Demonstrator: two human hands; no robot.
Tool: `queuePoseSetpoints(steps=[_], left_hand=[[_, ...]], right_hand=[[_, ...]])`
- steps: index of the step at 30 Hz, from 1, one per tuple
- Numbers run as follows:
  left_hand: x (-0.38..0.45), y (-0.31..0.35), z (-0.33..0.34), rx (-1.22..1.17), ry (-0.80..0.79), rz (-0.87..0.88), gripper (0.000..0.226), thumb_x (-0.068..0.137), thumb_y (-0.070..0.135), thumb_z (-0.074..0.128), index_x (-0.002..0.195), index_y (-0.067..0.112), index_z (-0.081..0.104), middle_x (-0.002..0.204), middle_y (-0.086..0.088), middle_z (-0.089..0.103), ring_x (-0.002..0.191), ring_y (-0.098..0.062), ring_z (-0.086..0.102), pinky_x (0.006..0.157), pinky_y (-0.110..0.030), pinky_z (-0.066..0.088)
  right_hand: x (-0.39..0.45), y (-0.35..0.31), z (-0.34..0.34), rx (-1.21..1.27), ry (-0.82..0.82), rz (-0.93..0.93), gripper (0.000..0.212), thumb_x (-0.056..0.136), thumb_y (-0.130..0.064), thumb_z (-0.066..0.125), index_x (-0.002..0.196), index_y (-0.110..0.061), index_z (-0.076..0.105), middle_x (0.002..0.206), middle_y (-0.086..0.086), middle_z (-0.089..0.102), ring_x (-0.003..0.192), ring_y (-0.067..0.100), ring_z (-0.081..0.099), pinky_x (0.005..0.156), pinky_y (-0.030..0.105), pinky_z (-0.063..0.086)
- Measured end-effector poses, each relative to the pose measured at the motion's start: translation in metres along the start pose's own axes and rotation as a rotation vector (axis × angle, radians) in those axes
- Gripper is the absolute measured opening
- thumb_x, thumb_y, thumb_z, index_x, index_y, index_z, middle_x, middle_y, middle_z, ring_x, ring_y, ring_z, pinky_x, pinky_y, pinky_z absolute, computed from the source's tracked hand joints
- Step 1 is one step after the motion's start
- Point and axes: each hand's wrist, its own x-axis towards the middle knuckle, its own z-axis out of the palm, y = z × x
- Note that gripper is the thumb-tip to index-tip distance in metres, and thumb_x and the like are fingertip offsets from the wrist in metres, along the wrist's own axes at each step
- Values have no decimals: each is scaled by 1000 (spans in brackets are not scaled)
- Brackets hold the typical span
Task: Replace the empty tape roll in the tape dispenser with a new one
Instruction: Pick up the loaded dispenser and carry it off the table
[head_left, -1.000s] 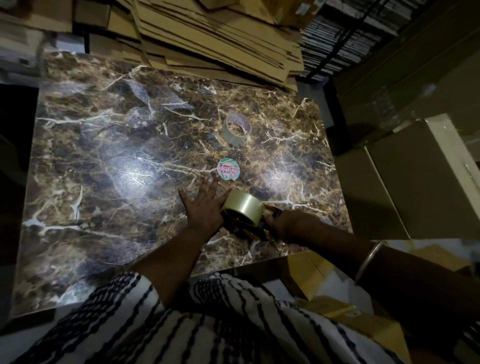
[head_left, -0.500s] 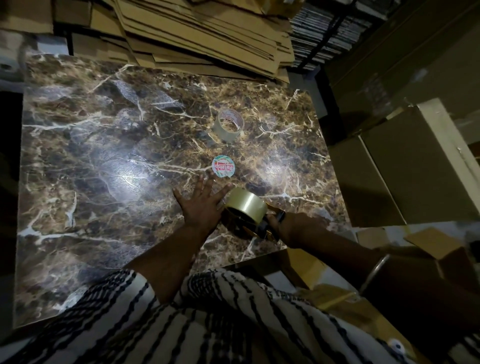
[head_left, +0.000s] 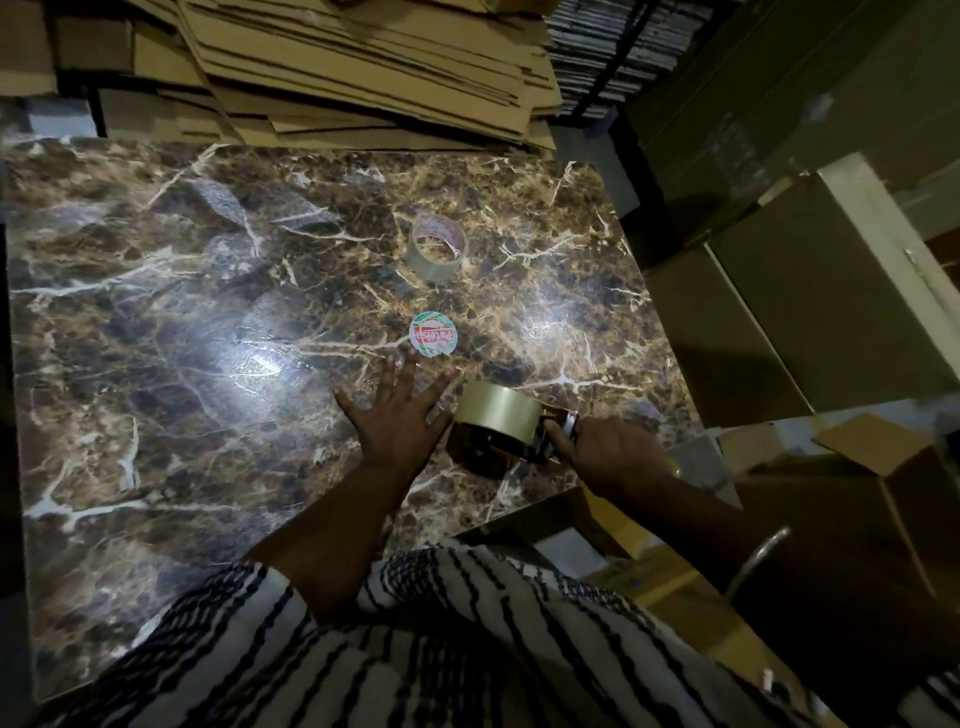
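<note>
Cardboard stacks crowded the marble table (head_left: 156, 312). Near its front edge, the right hand (head_left: 610, 452) clamped the dispenser (head_left: 511, 447) carrying the new roll (head_left: 496, 413); the left hand (head_left: 397, 421) lay flat, fingers spread. The empty roll (head_left: 435, 247) sat well apart. Steady pressure should seat it squarely.

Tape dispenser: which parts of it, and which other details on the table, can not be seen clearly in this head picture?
- Tape dispenser, head view: handle hidden under the right hand; blade and tape end lost in shadow.
- New tape roll: its core hidden by the viewing angle.
- Round label: print too blurred to read.
- Empty roll: any leftover tape too small to judge.
</note>
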Motion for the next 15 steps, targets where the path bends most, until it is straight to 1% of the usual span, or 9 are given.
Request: queuePoseSetpoints(steps=[1,4,7,8,9,11,12,14,15], left_hand=[[2,1,-4,-9,-13,-16,60,95,71,33,151,63,15,172,5,1,159,-20,-2,102,-83,-8],[1,0,0,27,3,-19,61,94,74,31,151,61,16,172,4,4,159,-22,0,102,-83,-9],[1,1,-1,16,-4,-20,61,94,75,30,151,61,16,172,3,5,159,-23,2,102,-83,-10],[0,1,-2,-1,-15,-22,61,94,75,30,151,61,16,172,3,5,159,-22,1,102,-83,-10],[0,2,-4,-5,-22,-23,61,94,75,31,151,61,16,172,4,5,159,-22,1,103,-83,-10],[0,2,-6,-6,-30,-29,60,94,75,31,151,62,17,172,4,4,159,-21,0,103,-83,-10],[0,2,-8,-2,-41,-31,61,93,75,31,151,62,16,172,5,3,159,-21,-1,103,-83,-10],[-1,3,-7,-3,-45,-34,61,93,76,29,151,63,14,172,5,1,159,-21,-1,103,-84,-10],[-2,3,-6,-1,-36,-29,62,93,76,28,151,62,13,172,5,1,159,-21,-1,103,-84,-10]], right_hand=[[2,1,0,37,-20,39,57,103,-43,9,148,-20,36,88,13,59,75,28,63,58,36,48],[8,3,-1,50,6,147,54,103,-58,24,120,-19,57,79,9,59,75,26,64,71,35,56],[8,3,14,4,55,109,57,101,-62,23,146,-29,36,97,14,62,84,30,67,71,40,59],[6,2,20,17,12,111,59,102,-58,28,153,-30,22,101,16,60,88,32,67,69,39,56],[6,4,22,34,-26,119,60,103,-53,31,154,-25,19,102,17,58,92,34,66,69,38,53],[6,12,21,152,-62,183,60,102,-56,26,132,-8,46,93,15,60,92,33,65,73,36,48],[1,20,19,223,-110,211,61,103,-55,26,128,-5,50,94,15,63,93,32,65,76,35,49],[-11,44,12,253,-193,227,52,106,-47,29,143,-15,45,109,14,68,98,30,67,80,35,53],[-21,63,16,267,-217,250,46,107,-47,27,138,-22,49,110,11,69,96,26,67,78,33,51]])
